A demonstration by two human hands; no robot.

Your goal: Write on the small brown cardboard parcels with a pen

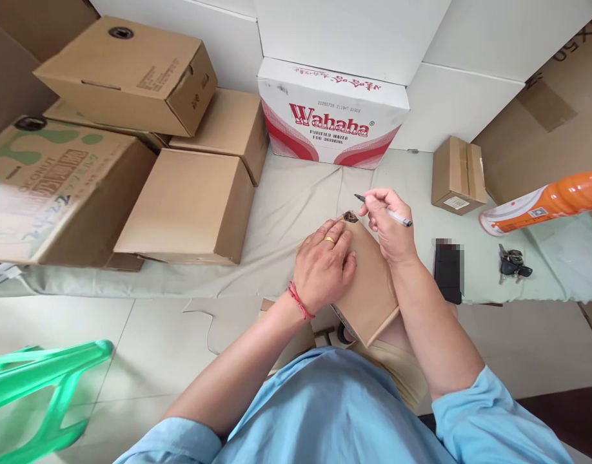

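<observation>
A small brown cardboard box point(371, 290) rests on my lap, one corner pointing away from me. My left hand point(324, 265), with a gold ring and a red wrist cord, lies flat on the box's top, fingers stretched toward a dark round mark point(351, 216) at the far corner. My right hand point(387, 222) is closed around a pen point(384, 211), held just above that far corner with the tip pointing left.
Several brown cartons point(187, 206) are stacked at left on a pale cloth point(296, 193). A white Wahaha water box point(332, 116) stands behind. A small carton point(458, 174), an orange bottle point(547, 203), a black phone point(448, 270) and keys point(513, 264) lie at right. Green plastic stool point(39, 386) lower left.
</observation>
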